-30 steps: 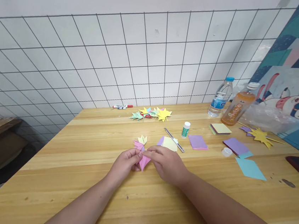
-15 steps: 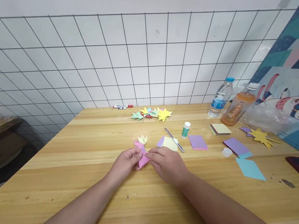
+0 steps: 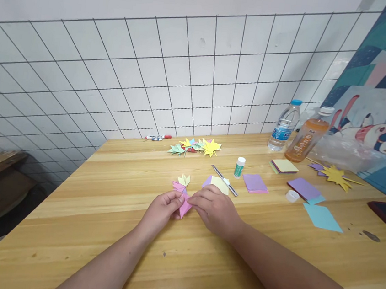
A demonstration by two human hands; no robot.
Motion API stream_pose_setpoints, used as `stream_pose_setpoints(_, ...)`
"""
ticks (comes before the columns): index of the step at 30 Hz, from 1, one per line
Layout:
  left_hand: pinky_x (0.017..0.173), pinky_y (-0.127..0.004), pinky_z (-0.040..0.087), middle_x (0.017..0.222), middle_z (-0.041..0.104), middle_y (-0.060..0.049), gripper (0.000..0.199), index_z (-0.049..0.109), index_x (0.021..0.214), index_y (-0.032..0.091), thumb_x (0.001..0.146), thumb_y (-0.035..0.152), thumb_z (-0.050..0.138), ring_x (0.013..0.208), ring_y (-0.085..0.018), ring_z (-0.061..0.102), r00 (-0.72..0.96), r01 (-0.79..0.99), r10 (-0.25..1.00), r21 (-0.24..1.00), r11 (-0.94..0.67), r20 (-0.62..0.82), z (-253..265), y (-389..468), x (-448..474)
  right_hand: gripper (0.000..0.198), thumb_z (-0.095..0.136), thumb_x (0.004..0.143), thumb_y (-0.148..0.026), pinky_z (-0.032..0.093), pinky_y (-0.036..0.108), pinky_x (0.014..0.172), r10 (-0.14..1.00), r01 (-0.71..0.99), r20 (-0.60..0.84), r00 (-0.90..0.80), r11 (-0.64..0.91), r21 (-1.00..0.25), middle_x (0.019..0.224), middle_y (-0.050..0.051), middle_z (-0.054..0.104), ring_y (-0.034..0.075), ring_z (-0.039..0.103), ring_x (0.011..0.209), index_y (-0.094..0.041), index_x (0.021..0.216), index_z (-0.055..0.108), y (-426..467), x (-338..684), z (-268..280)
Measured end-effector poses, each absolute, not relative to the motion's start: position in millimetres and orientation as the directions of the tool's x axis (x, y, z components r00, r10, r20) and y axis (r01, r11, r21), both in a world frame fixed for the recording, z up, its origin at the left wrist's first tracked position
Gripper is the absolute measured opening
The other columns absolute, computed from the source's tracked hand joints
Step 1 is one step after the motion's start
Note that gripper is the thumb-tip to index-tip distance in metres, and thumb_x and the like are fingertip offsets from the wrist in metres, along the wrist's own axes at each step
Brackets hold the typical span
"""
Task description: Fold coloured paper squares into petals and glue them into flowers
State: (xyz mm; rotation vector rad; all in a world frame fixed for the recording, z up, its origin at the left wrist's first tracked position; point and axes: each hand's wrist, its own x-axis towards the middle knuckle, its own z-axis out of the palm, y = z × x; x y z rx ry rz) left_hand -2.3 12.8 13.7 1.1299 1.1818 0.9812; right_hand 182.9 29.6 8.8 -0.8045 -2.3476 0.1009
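- Pinching pink folded paper between thumb and fingers: left hand, its fingertips beneath partly hidden. Both forearms cut off by the lower frame edge.
- Right hand: fingers bunched narrow, tips at the paper's right edge; thumb hidden, so cannot tell whether it grips or only presses.
- Pink paper: between the hands, above the wooden table, creased, tapering to a point toward the wearer; upper part covered by fingers.
- Just beyond: pink pleated piece and cream pleated piece, fanned into points; cannot tell whether joined to the held paper.
- Behind right hand: cream sheet, partly covered; utility knife lying across it.
- Farther: upright glue stick, cap on.
- Near tiled wall: folded paper leaves, overlapping, count unclear.
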Motion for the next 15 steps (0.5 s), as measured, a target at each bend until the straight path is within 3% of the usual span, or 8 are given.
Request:
stream_pose_setpoints(3,0.049,-0.020,0.034,0.054,0.055,0.003,0.032,0.062,0.072,0.016,0.069,0.048,0.068,0.047,-0.009,0.044,0.156,0.019,0.975,0.987,0.158,-0.159,13.3,11.9,-1.3,0.019,0.048,0.089,-0.019,0.046,0.030,0.077,0.557,0.502,0.572,-0.602,0.821,-0.271,0.091,0.004,0.067,0.017,0.054,0.088,-0.024,0.094,0.066,30.0,182.8,8.2)
stream_pose_setpoints(8,0.048,-0.020,0.033,0.054,0.054,0.003,0.034,0.059,0.069,0.016,0.067,0.048,0.069,0.047,-0.009,0.043,0.144,0.004,0.980,0.990,0.141,-0.140,15.7,10.0,0.6,0.018,0.048,0.089,-0.018,0.046,0.030,0.079,0.523,0.460,0.588,-0.617,0.846,-0.269,0.092,0.004,0.066,0.016,0.055,0.087,-0.023,0.096,0.065,28.8,181.4,8.0)
stream_pose_setpoints(15,0.049,-0.020,0.033,0.056,0.054,0.004,0.033,0.059,0.069,0.017,0.066,0.047,0.070,0.048,-0.009,0.043,0.134,-0.002,0.978,0.987,0.160,-0.158,17.1,10.0,0.1,0.029,0.046,0.090,-0.018,0.047,0.031,0.080,0.520,0.449,0.568,-0.638,0.850,-0.274,0.105,0.006,0.063,0.018,0.053,0.093,-0.025,0.115,0.059,27.3,181.1,7.9)
